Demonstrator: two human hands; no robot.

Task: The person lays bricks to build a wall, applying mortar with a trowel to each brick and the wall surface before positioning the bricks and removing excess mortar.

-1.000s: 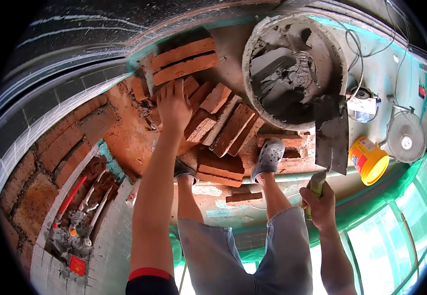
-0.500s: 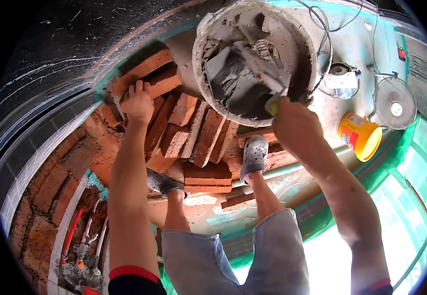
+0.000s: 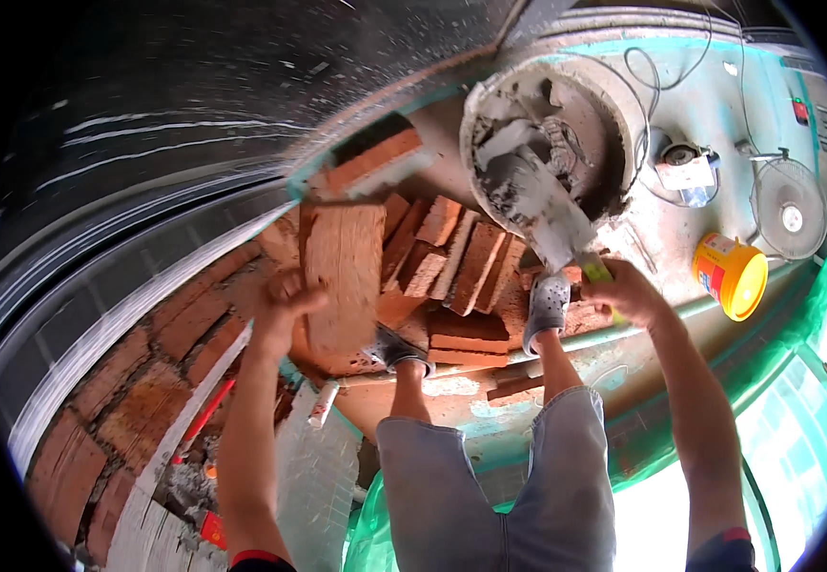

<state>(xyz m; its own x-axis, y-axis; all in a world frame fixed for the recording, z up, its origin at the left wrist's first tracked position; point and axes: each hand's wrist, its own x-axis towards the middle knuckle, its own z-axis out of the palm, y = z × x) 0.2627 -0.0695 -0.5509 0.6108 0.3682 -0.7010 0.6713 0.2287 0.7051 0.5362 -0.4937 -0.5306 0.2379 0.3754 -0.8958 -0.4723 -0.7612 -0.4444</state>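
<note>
Your left grip (image 3: 285, 300) is closed around one brick (image 3: 345, 272), at the left end of the loose bricks (image 3: 478, 270). Your right grip (image 3: 628, 294) clasps the green handle (image 3: 594, 271) of one trowel (image 3: 556, 229), its mortar-smeared blade over one tub's (image 3: 634, 119) near rim. One yellow bucket (image 3: 735, 276) bears a partly red label (image 3: 714, 275), print too small to read; one fan (image 3: 790, 214) stands nearby. You wear two grey shoes (image 3: 547, 305).

Qty: 1 brick (image 3: 347, 262) in fingers, L hand (image 3: 285, 303); 1 trowel (image 3: 563, 238) in fingers, R hand (image 3: 625, 292); 1 mortar tub (image 3: 469, 154) beyond; 1 yel. bucket (image 3: 730, 276), 1 fan (image 3: 790, 205) R of same; 2 clogs (image 3: 549, 303) btwn both hands' fingers.
</note>
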